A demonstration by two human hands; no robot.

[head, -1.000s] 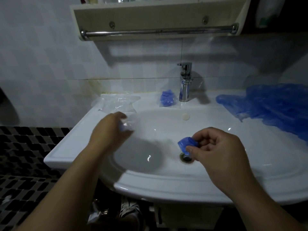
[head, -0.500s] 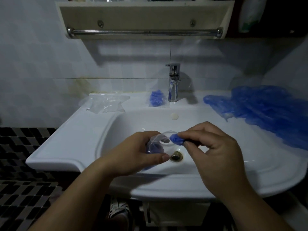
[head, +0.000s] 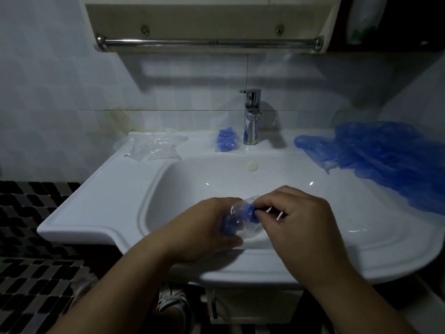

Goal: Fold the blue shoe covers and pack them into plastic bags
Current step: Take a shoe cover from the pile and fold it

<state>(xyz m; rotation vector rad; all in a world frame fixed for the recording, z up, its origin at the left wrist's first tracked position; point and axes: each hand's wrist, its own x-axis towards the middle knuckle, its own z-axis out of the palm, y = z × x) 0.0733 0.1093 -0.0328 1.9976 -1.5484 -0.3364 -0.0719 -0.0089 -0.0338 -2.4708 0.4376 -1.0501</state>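
Two hands meet over the front part of the white sink (head: pixel 101 213), seen from the head camera. The left hand (head: pixel 204 227) has its fingers and thumb curled round a small clear plastic bag (head: pixel 250 231) and holds it. Some blue stuff (head: pixel 231 225) shows through the bag. The right hand (head: pixel 296 220) pinches a folded blue shoe cover (head: pixel 251 210) between its thumb and fingertips. The shoe cover is right at the top of the bag, touching it. I cannot tell how far inside it is.

At the back edge of the sink stands a shiny tap (head: pixel 251 116). Just beside the tap, on its left, lies a packed bag (head: pixel 226 141) with blue covers in it. At the back left corner of the sink lies a pile of empty clear bags (head: pixel 154 147). On the right side of the sink, from the back edge on, lies a big heap of loose blue shoe covers (head: pixel 385 155). A small round white cap (head: pixel 252 165) sits on the back wall of the bowl, under the tap.

High on the wall hangs a shelf (head: pixel 209 15) with a metal bar (head: pixel 209 43) under it. Down below the sink a shoe (head: pixel 173 307) stands on a floor of dark and light tiles (head: pixel 31 280).
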